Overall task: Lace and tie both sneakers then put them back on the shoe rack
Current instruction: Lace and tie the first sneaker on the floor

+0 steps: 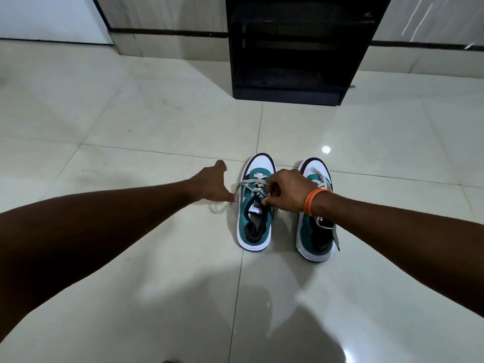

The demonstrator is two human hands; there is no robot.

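Note:
Two teal, white and dark sneakers stand side by side on the tiled floor, toes pointing away from me. My right hand [286, 189] pinches the grey lace near the tongue of the left sneaker [255, 205]. My left hand [213, 183] is just left of that shoe, holding the other end of the lace [242, 183], which trails in a loop onto the floor. The right sneaker [315, 231] is partly hidden by my right wrist; its grey lace hangs loose over its side.
A black open shoe rack [301, 48] stands against the wall straight ahead, about a tile beyond the shoes. Glossy pale floor tiles [131, 113] stretch all round. A light wall with a dark skirting strip runs behind the rack.

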